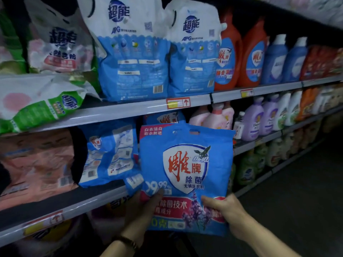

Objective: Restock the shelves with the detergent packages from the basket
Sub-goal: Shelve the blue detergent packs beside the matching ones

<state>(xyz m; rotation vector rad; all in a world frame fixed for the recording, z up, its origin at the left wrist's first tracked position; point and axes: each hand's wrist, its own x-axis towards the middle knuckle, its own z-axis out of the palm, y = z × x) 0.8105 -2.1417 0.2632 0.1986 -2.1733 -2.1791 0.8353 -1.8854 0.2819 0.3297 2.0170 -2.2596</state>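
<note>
I hold a blue detergent bag [185, 164] with a white shield and red characters upright in front of the middle shelf [61, 203]. My left hand [146, 206] grips its lower left corner, thumb on the front. My right hand [222, 210] grips its lower right corner. A similar blue bag [109, 154] leans on the middle shelf just left of it, and another [163, 117] shows behind its top edge. The basket is out of view.
The upper shelf [130, 110] carries blue-and-white pouches [133, 52], a lying green-and-white bag [37, 102] and orange bottles [228, 52]. Pink bags [35, 164] fill the middle shelf's left. Pink and purple bottles [256, 119] stand to the right. The dark aisle floor [300, 182] lies at right.
</note>
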